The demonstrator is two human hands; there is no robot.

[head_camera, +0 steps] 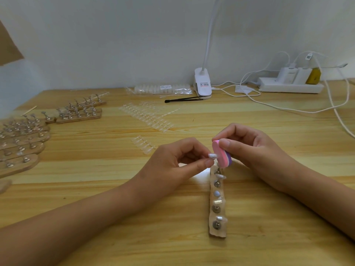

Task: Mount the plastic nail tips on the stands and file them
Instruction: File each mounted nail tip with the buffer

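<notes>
**Filing a tip over the far end of the strip**

The left hand (184, 158) pinches a small silvery nail tip (212, 156) between thumb and forefinger, so its grip is clamped on the tip. It holds it just above the far end of the wooden strip (218, 232), which lies lengthwise on the bench (115, 237). I cannot tell whether the tip sits on a stand or is held free. The pinch most likely steadies the tip so it does not twist under the file.

The right hand (249, 148) has its grip closed on a pink and purple file block (221, 153), with the thumb on the near face and the fingers curled behind. The block stands nearly upright, and its pink face is against the tip, which suits rubbing an edge.

Down the strip stand metal stands (217, 225), several carrying tips, within reach of both hands. I judge the filing step to be in hand, with more tips to go.

Far left lie more strips of stands (78, 114). Rows of clear loose tips (149, 117) wait in the middle, with a bag of tips (159, 89) beyond them. A clip lamp (202, 85) and a power strip (290, 86) sit at the far edge by the wall.
</notes>
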